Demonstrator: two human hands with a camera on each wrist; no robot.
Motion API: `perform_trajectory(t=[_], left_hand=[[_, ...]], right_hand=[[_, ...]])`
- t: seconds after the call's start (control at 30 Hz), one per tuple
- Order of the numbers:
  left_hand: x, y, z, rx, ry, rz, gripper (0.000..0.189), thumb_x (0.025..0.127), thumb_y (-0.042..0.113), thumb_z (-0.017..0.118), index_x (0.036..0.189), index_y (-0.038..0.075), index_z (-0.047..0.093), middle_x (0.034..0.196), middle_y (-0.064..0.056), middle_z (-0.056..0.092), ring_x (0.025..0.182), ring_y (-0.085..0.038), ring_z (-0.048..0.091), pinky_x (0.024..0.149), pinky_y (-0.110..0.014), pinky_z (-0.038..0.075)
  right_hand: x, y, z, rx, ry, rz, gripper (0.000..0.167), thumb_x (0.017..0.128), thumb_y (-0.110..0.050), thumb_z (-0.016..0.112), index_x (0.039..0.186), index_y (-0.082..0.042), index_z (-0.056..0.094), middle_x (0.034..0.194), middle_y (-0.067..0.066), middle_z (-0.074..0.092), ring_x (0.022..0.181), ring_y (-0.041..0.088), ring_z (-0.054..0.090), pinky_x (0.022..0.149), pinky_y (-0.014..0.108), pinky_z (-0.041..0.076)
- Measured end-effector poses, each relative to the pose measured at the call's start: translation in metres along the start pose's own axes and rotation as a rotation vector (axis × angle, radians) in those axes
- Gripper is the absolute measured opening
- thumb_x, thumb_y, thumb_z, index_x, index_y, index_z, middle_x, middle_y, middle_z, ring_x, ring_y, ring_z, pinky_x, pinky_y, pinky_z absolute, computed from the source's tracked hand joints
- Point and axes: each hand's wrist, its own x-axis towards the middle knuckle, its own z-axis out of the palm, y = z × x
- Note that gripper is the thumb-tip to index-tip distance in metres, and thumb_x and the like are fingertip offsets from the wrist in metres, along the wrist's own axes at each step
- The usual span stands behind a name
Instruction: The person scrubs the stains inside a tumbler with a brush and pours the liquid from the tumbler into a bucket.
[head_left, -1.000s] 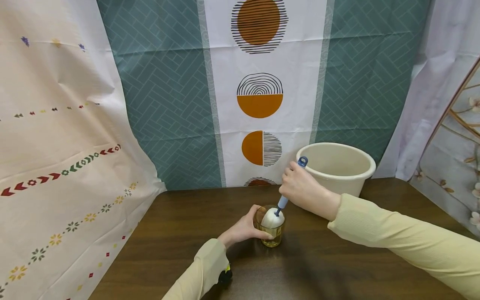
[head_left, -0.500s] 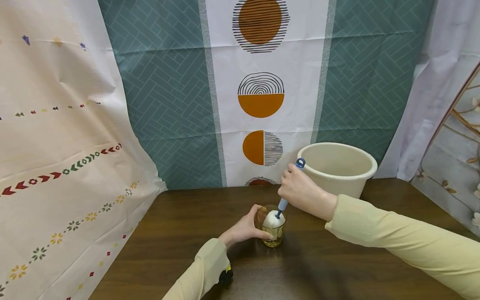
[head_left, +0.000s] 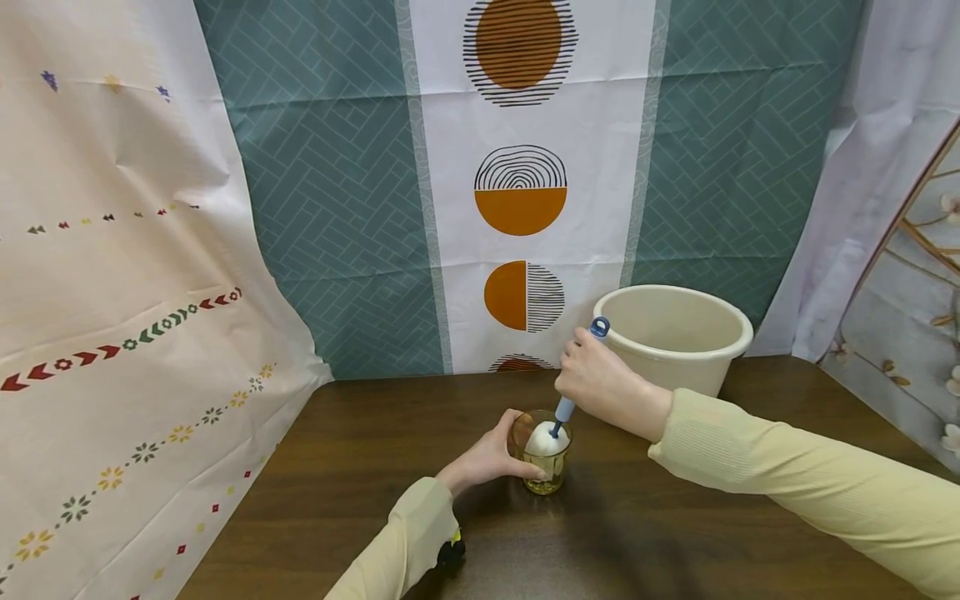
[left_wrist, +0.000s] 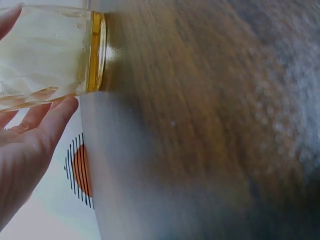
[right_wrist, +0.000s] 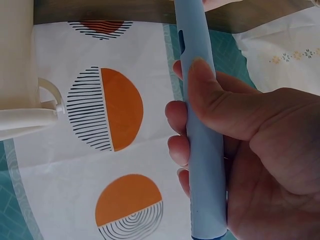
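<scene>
An amber-tinted drinking glass point(head_left: 553, 477) stands on the wooden table, and my left hand point(head_left: 491, 454) holds it from the left with thumb and fingers around its sides. The white sponge head point(head_left: 545, 440) of a cup brush sits inside the glass. My right hand point(head_left: 609, 382) grips the brush's light blue handle point(right_wrist: 204, 150), which slants up to a dark blue hanging loop point(head_left: 601, 326). In the left wrist view the glass point(left_wrist: 45, 52) lies sideways in the picture, its thick base against the table, with my left fingers point(left_wrist: 60, 117) along one side.
A cream plastic tub point(head_left: 701, 367) stands at the back right, just behind my right hand. The brown table point(head_left: 360, 467) ends at a patterned cloth backdrop point(head_left: 345, 250). A small black object point(head_left: 451, 552) with a yellow bit shows beside my left sleeve.
The sponge head and brush handle have shifted slightly within the glass, and my right hand has moved a little left with them. My left hand keeps its place on the glass.
</scene>
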Motion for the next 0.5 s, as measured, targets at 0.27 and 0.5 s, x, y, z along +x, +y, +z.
perform_trajectory(t=[0.27,0.5], left_hand=[[-0.0007,0.0010,0.0003,0.005,0.003,0.000,0.075,0.070,0.019,0.079,0.126,0.006,0.031,0.105,-0.001,0.053,0.096,-0.015,0.052,0.080,-0.033,0.041],[-0.0022,0.0034,0.0007,0.003,0.012,-0.004,0.073,0.070,0.014,0.078,0.126,0.005,0.032,0.105,-0.001,0.053,0.096,-0.014,0.051,0.080,-0.032,0.041]], right_hand=[[0.0014,-0.0009,-0.0015,-0.003,-0.059,-0.001,0.015,0.076,-0.014,0.069,0.062,-0.018,0.065,0.061,0.002,0.057,0.057,0.019,0.046,0.062,0.033,0.029],[0.0024,0.0022,0.0003,0.004,-0.049,-0.012,0.015,0.075,-0.014,0.069,0.061,-0.019,0.064,0.062,-0.001,0.058,0.058,0.018,0.048,0.061,0.032,0.030]])
